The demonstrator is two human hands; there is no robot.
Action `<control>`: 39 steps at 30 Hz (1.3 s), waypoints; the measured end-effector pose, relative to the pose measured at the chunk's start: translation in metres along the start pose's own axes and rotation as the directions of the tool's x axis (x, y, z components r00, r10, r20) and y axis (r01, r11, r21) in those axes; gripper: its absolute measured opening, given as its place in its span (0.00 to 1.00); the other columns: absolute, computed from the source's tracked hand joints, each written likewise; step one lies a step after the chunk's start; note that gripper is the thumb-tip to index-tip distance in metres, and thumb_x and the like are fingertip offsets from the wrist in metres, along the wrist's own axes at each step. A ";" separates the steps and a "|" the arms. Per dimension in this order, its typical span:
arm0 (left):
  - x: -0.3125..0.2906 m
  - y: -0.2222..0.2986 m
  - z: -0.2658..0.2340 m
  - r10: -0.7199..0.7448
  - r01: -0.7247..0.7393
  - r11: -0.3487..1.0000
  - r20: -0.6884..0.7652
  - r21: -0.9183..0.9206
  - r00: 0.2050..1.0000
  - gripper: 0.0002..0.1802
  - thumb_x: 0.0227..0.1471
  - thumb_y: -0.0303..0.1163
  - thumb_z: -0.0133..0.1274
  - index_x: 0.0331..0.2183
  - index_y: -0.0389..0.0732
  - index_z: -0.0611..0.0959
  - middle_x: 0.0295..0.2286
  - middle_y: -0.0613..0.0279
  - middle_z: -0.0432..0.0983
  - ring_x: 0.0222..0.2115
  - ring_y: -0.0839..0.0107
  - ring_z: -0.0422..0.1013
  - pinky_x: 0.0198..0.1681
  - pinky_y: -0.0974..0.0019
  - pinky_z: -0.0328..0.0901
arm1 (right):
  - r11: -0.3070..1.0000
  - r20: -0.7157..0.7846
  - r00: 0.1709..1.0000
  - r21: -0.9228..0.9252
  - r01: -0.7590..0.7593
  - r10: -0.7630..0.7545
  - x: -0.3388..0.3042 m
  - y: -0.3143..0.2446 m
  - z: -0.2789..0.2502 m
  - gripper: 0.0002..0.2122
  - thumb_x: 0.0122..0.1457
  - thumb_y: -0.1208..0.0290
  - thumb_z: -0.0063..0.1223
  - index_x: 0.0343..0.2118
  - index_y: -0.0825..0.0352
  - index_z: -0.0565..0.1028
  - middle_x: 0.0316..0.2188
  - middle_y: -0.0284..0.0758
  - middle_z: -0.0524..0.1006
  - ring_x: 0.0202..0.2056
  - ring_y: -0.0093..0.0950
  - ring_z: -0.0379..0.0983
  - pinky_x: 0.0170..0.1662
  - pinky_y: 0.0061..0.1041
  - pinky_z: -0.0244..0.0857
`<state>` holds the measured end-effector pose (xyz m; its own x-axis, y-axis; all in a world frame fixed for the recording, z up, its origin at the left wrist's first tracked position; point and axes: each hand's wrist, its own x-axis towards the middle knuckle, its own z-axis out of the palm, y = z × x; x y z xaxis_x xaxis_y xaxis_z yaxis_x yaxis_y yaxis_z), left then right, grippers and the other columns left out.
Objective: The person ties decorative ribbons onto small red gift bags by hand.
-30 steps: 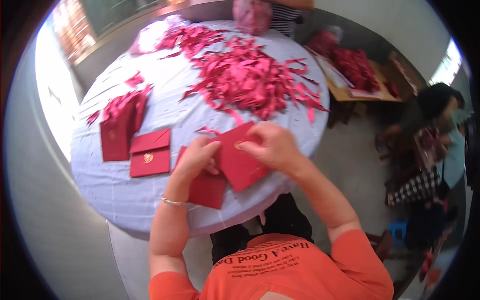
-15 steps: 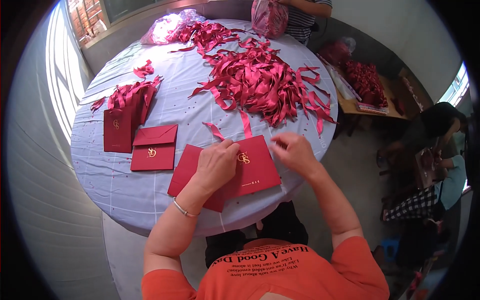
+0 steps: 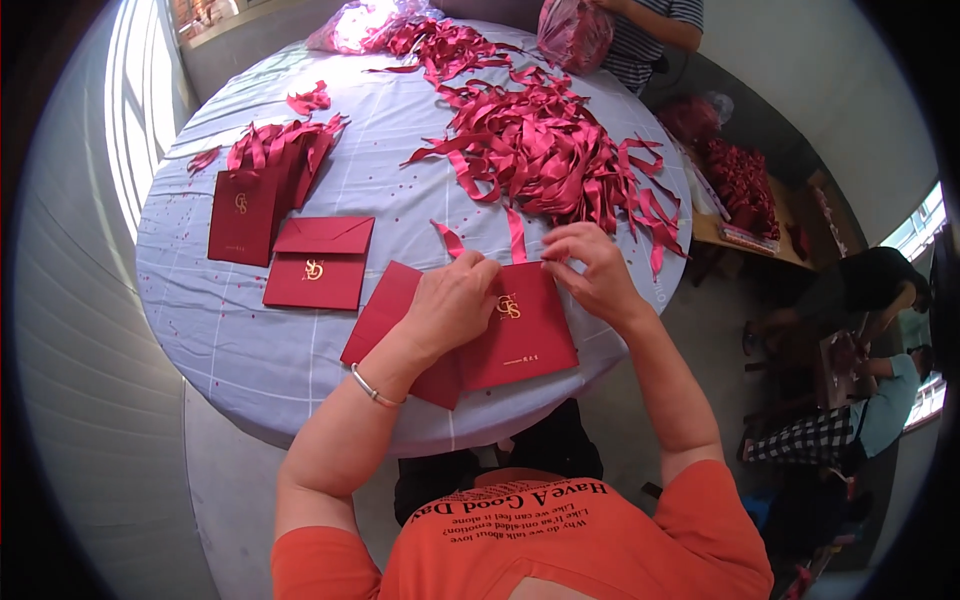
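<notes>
A flat red paper gift bag [image 3: 530,345] with a gold emblem lies at the near edge of the table. My left hand [image 3: 455,305] is closed on its upper left part, fingertips bunched together; a ribbon end [image 3: 448,240] shows just beyond them. At the bag's upper right corner, the thumb and fingers of my right hand [image 3: 595,275] pinch the edge; whatever sits between the tips is too small to make out. Another red ribbon [image 3: 517,235] runs down to the bag's top edge. Partly under my left wrist lies another red bag [image 3: 385,305].
Loose red ribbons [image 3: 545,150] form a big heap on the round cloth-covered table [image 3: 230,370]. On the left are a flat red bag [image 3: 315,275] and standing red bags with ribbon handles [image 3: 240,215]. Across the table a person holds a plastic bag [image 3: 575,35]; other people sit at right.
My right hand has come in from beside the bag to its upper right corner, and its fingers have drawn together. My left hand stays on the bag. The whole view has shifted slightly.
</notes>
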<state>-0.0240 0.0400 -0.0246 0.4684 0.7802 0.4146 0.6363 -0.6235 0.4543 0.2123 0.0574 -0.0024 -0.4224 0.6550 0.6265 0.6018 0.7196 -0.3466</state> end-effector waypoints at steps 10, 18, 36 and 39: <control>0.007 0.001 -0.014 -0.275 0.296 0.951 0.191 -0.091 0.942 0.16 0.44 0.39 0.63 0.37 0.44 0.82 0.30 0.55 0.80 0.34 0.55 0.76 0.37 0.56 0.69 | 0.966 0.024 0.987 0.202 -0.161 0.159 -0.031 -0.024 0.007 0.08 0.49 0.79 0.64 0.32 0.69 0.78 0.29 0.36 0.77 0.33 0.30 0.74 0.38 0.28 0.68; 0.008 0.005 -0.005 -0.202 0.218 0.974 0.184 -0.065 0.962 0.12 0.44 0.31 0.61 0.35 0.41 0.84 0.30 0.53 0.80 0.33 0.56 0.77 0.38 0.58 0.70 | 0.996 -0.053 0.997 0.077 -0.053 0.057 -0.050 -0.039 0.033 0.09 0.46 0.81 0.62 0.32 0.67 0.77 0.30 0.37 0.76 0.35 0.35 0.73 0.41 0.32 0.67; 0.028 0.011 -0.008 -0.385 0.678 0.559 0.574 -0.478 0.722 0.09 0.51 0.25 0.57 0.35 0.32 0.82 0.22 0.65 0.77 0.15 0.83 0.65 0.17 0.76 0.59 | 0.982 -0.237 0.954 0.086 -0.170 0.186 -0.051 -0.038 0.027 0.09 0.47 0.83 0.61 0.33 0.67 0.78 0.31 0.35 0.77 0.35 0.34 0.74 0.41 0.30 0.67; 0.029 0.011 -0.008 -0.390 0.694 0.540 0.589 -0.476 0.707 0.08 0.51 0.25 0.57 0.35 0.32 0.82 0.21 0.66 0.76 0.14 0.83 0.64 0.17 0.76 0.58 | 0.985 -0.242 0.955 0.069 -0.158 0.170 -0.049 -0.039 0.027 0.09 0.45 0.83 0.61 0.32 0.66 0.78 0.30 0.35 0.77 0.34 0.34 0.74 0.40 0.31 0.66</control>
<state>-0.0083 0.0555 -0.0010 0.4442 0.8253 -0.3486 0.3773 0.1805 0.9083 0.1918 0.0036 -0.0384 -0.1368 0.6923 0.7085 0.6131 0.6210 -0.4884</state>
